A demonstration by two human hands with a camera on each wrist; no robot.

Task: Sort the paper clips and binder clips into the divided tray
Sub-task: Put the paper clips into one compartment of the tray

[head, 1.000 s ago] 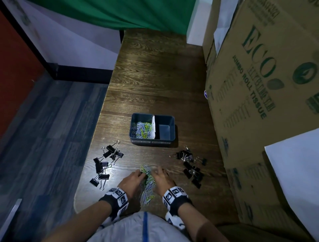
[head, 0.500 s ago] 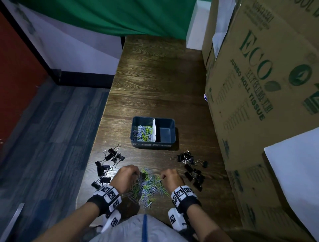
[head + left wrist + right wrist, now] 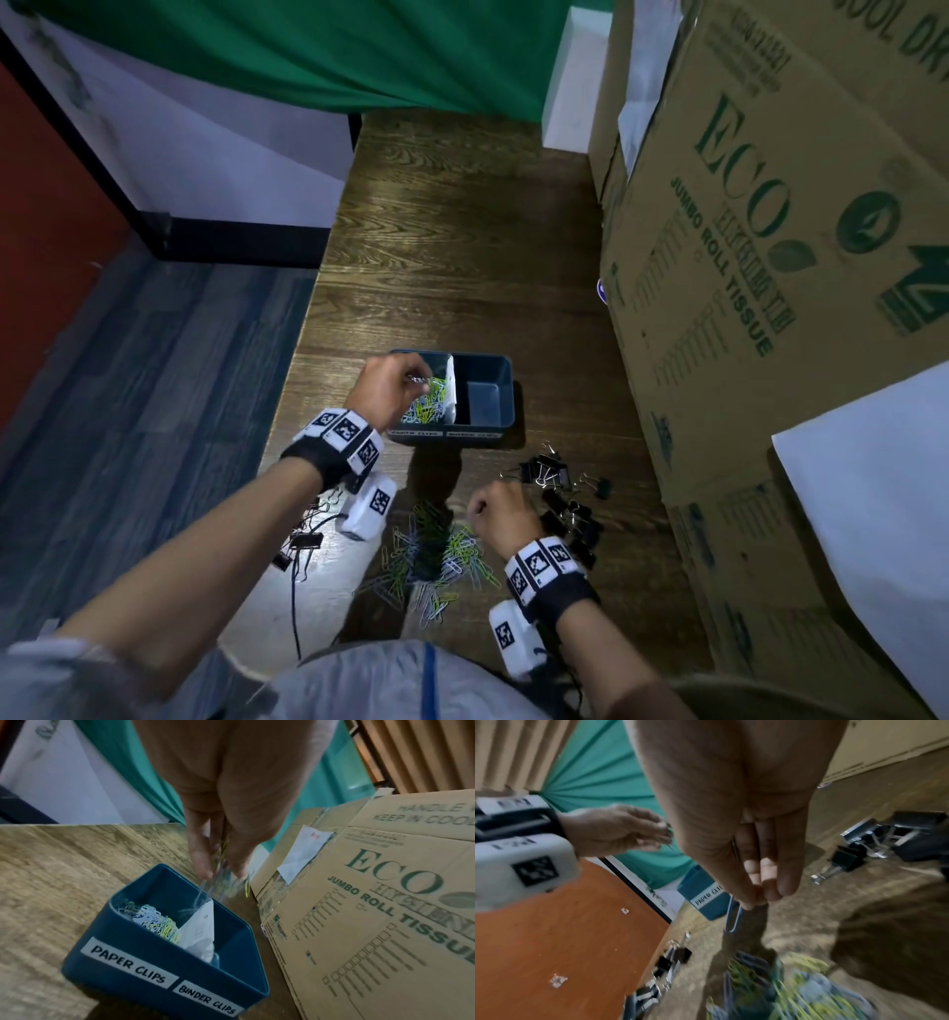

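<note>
A blue divided tray (image 3: 488, 429) (image 3: 144, 961) stands mid-table, labelled PAPER CLIPS on its left half and BINDER CLIPS on its right. Coloured paper clips (image 3: 429, 408) (image 3: 154, 921) fill the left half; the right half looks bare. My left hand (image 3: 395, 383) (image 3: 221, 868) hovers over the left half and pinches a bunch of paper clips. My right hand (image 3: 500, 506) (image 3: 754, 898) is raised over the loose paper clip pile (image 3: 436, 560) and pinches a blue paper clip (image 3: 732, 920). Black binder clips lie in a right group (image 3: 560, 493) and a left group (image 3: 303, 539).
Large cardboard boxes (image 3: 770, 257) printed ECO JUMBO ROLL TISSUE wall off the table's right side. The wooden table (image 3: 462, 231) has a left edge that drops to a grey floor (image 3: 128, 411). A green cloth (image 3: 334, 46) hangs at the back.
My left hand has lifted from the loose pile and moved forward over the tray's left half with paper clips. My right hand has risen slightly with a clip.
</note>
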